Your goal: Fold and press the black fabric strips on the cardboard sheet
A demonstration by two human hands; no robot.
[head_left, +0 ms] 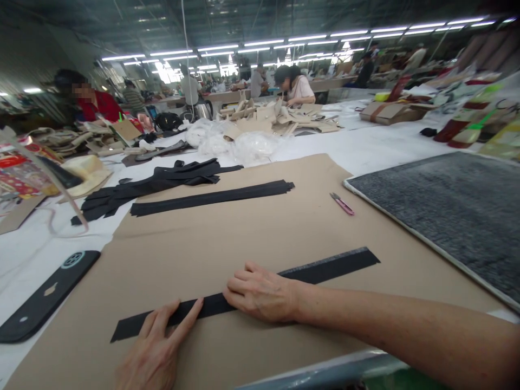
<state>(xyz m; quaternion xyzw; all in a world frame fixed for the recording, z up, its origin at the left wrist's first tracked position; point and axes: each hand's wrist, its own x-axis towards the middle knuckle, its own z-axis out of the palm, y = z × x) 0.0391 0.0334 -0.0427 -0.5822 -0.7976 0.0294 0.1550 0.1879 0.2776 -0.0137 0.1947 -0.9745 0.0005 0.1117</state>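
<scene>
A long black fabric strip [337, 268] lies slanting across brown paper [227, 238], a paler grey line along its upper edge at the right. On its left part rests my left hand [156, 338], fingers spread and pressing down on the strip. My right hand [260, 292] is curled over the strip's middle, fingertips closed at its edge and hiding part of it. Farther back lies a neat stack of black strips [211, 199], and behind that a loose heap of black strips [162, 181]. Small pink-handled thread snips [342, 204] lie to the right.
A phone [49, 298] lies at the left edge. On the right is a dark grey textured board [447, 206]. Clear plastic bags [239, 138], tan cut pieces [280, 116] and bottles [467, 119] stand or lie farther back. Other people work at tables beyond.
</scene>
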